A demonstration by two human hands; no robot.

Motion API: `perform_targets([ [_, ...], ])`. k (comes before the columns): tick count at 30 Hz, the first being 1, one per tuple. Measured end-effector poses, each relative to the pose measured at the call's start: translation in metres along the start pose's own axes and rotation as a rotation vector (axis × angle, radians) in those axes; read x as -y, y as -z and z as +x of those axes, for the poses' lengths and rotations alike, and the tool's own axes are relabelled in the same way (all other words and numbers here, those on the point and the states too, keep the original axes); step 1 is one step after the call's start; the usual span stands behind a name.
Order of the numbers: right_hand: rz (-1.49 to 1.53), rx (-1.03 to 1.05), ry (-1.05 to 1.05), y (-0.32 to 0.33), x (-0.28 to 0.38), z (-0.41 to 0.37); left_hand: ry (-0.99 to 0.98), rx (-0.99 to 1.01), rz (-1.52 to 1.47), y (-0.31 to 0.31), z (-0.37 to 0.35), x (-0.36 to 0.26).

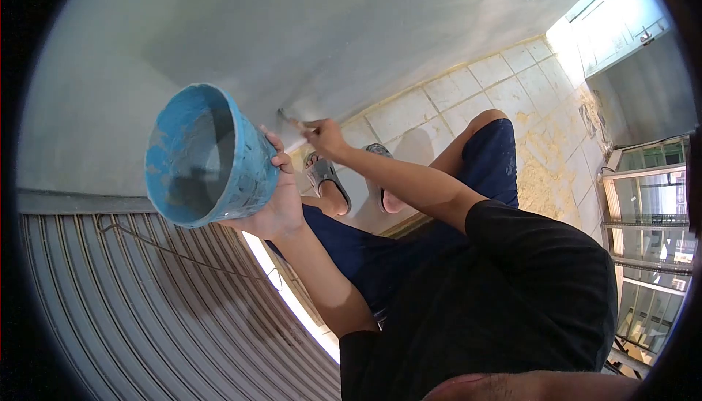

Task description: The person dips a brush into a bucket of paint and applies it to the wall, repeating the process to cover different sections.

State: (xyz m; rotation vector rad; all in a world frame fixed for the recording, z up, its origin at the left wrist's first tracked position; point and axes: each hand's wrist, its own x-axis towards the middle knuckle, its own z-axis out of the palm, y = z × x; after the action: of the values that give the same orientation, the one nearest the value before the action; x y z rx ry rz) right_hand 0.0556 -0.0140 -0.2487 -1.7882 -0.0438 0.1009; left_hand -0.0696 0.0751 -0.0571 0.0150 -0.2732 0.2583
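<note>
My left hand [272,200] is wrapped round the side and base of a blue plastic bucket [256,170]. The bucket is tilted so that its mouth faces me, and grey paint or plaster coats its inner wall. My right hand [326,139] is closed on the handle of a small paintbrush [295,122]. The brush's dark tip meets the lower part of the grey wall [307,35], close to the floor. Wet-looking darker patches show on the wall around it. The exact bristle shape is too small to make out.
Pale floor tiles [402,112] carry yellowish stains along the wall's foot. A ribbed metal shutter [168,291] with a thin wire on it stands at the lower left. To the right are a framed glass panel [651,218] and a light blue door [621,17]. My sandalled feet [325,181] are near the wall.
</note>
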Motion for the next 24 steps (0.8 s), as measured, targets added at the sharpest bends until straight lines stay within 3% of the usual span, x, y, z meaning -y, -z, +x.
perform_targets([
  [2,-0.187,-0.084,-0.098,0.032,-0.015,0.025,0.000,-0.047,0.020,0.000,-0.003,0.000],
  [3,-0.011,-0.156,-0.068,0.053,-0.043,0.046,-0.004,-0.046,0.018,0.000,-0.004,-0.002],
  [5,0.202,-0.348,-0.224,0.106,-0.041,0.063,-0.004,-0.028,0.058,-0.001,-0.004,-0.004],
  [6,0.194,-0.479,-0.235,0.121,-0.036,0.062,-0.004,-0.025,0.056,0.000,-0.005,-0.006],
  [10,0.146,-0.823,-0.212,0.116,-0.024,0.068,-0.021,0.037,0.061,0.009,-0.005,-0.008],
  [11,0.142,-0.827,-0.148,0.092,-0.048,0.082,-0.019,0.033,0.057,0.009,-0.004,-0.007],
  [13,-0.058,-0.600,0.025,0.051,-0.009,0.053,-0.018,0.005,0.071,0.008,-0.002,-0.003],
  [15,-0.127,-0.397,0.044,0.024,0.040,0.023,-0.022,-0.015,0.082,0.007,0.002,0.001],
  [16,-0.125,-0.400,0.047,0.026,0.053,0.013,-0.014,-0.027,0.062,0.007,0.003,0.003],
  [18,0.063,-0.037,0.088,0.031,0.069,0.002,-0.003,-0.034,0.044,0.007,0.005,0.005],
  [21,-0.055,-0.039,0.077,0.084,0.048,0.037,0.012,-0.032,0.042,0.006,0.003,0.007],
  [24,0.238,-0.275,-0.136,0.169,0.055,0.062,0.002,-0.019,0.065,0.005,0.000,0.007],
])
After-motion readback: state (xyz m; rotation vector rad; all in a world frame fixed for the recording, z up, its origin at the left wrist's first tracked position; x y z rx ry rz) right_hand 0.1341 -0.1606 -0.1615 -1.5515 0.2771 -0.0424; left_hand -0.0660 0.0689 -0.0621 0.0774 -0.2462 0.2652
